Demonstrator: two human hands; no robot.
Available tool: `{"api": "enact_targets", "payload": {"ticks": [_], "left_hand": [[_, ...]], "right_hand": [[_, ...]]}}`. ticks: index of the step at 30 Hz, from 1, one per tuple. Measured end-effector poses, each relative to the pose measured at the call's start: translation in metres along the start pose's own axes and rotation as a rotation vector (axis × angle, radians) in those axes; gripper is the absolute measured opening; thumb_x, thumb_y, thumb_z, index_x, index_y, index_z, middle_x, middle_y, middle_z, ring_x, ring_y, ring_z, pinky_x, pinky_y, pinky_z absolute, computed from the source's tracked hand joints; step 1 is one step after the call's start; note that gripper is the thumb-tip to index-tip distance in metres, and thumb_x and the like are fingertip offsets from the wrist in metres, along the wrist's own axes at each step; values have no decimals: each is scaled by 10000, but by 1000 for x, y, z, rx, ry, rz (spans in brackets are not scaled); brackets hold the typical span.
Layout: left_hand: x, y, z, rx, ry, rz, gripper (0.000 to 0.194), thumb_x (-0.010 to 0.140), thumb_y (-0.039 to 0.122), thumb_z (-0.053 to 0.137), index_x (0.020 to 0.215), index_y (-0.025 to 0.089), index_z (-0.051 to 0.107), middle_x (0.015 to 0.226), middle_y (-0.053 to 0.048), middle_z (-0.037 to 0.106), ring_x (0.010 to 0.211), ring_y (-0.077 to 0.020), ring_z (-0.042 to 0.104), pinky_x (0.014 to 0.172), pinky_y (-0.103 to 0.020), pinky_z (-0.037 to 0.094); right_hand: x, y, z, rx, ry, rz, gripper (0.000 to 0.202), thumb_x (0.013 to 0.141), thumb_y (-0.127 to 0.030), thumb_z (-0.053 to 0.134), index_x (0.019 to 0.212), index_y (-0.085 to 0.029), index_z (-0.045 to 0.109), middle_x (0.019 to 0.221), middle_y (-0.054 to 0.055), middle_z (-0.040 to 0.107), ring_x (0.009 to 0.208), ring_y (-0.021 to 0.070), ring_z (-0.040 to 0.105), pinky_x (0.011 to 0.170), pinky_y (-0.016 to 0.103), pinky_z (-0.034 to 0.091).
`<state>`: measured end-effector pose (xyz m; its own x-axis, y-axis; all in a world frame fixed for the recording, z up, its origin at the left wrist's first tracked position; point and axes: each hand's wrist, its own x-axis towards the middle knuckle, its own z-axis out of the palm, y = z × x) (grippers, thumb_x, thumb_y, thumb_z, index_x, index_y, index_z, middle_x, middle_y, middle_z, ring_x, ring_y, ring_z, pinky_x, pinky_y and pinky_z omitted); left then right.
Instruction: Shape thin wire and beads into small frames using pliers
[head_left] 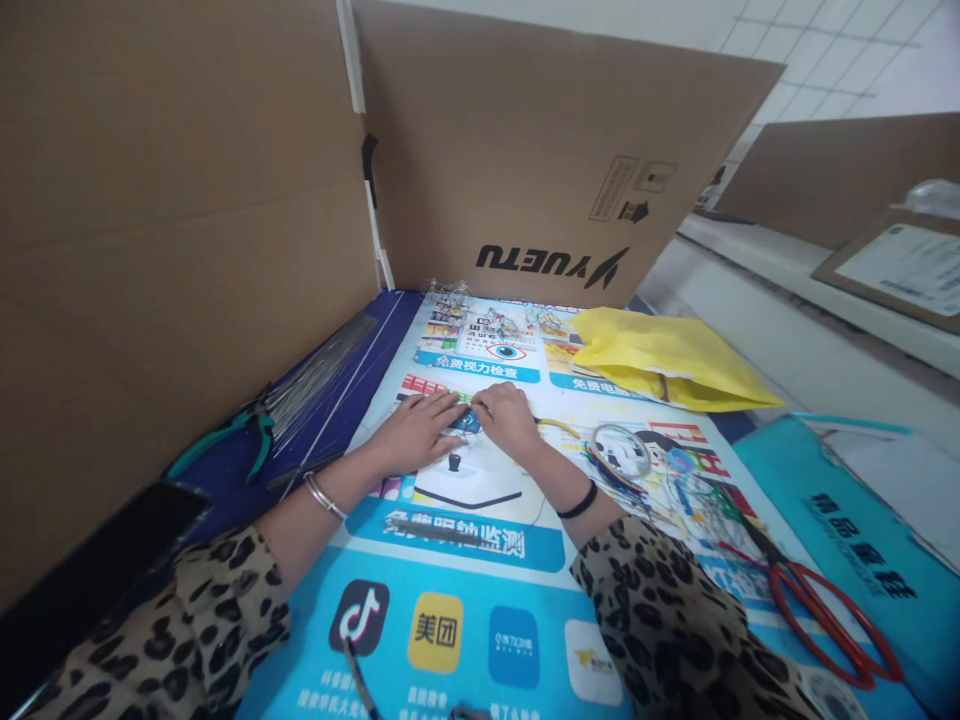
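Both hands met at the middle of a printed poster mat point(450, 640): the left hand point(417, 432) lay flat with its fingers stretched toward a small dark piece point(466, 421), while the right hand point(508, 418) curled over the same piece from the other side, fingertips pinching at its edge. How firmly the right hand gripped could not be told, since its knuckles hid the contact; the left appeared to press rather than grasp. The piece sat on the mat between the fingertips, just beyond a white block with a black knob point(457, 480).

The work seemed to be at a fine fitting or aligning stage, with the small piece steadied by one hand and adjusted by the other. Any next move would likely call for small, precise finger work rather than reach.

Room was tight on the left, where a tall cardboard wall point(172, 230) stood close, with a bundle of thin metal rods point(322, 370) and green-handled pliers point(240, 435) lying along its foot and a dark phone point(105, 560) nearer the person. A second cardboard panel point(525, 150) closed the far side. The right was more open but cluttered: a yellow bag point(660, 360), a wire coil point(621, 448), loose coloured wires point(697, 495) and red-handled scissors point(825, 610) lay near the right forearm, close enough to snag a sleeve.
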<state>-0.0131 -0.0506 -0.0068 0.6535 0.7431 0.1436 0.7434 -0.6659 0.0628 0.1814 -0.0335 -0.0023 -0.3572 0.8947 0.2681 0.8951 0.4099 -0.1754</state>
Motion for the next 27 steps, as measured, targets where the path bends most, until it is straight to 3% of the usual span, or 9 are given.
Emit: {"api": "enact_targets", "payload": {"ticks": [7,16,23,27], "left_hand": [[0,0,0,17,-2,16,613,910,562,251,1413,213,271,1471,-78,292,1355,-235,259,1064,-402,210],[-1,-2,3,8,28,34,603,904,549,285,1390,194,319,1459,-106,313,1355,-259,256,1066,-418,206],[1,-3,0,-101,22,-4,597,866,536,405,1377,232,348,1435,-103,360,1328,-266,312,1064,-457,225],[1,-10,-7,-295,26,-12,624,826,563,464,1362,256,380,1447,-94,340,1341,-281,284,1081,-477,205]], "right_hand": [[-10,-4,-5,-55,-31,-124,338,889,-360,424,1160,-204,554,1156,77,553,1051,224,424,844,353,332],[-14,-19,1,-189,-52,-177,391,924,-224,277,1232,-88,475,1206,172,512,1088,288,400,873,457,311],[-15,-26,-5,-204,-69,-149,373,923,-201,287,1214,-108,499,1190,157,541,1068,251,452,864,410,354],[-14,-19,-15,-158,-97,-126,360,915,-214,335,1233,-166,498,1233,101,545,1103,200,465,893,338,363]]}}
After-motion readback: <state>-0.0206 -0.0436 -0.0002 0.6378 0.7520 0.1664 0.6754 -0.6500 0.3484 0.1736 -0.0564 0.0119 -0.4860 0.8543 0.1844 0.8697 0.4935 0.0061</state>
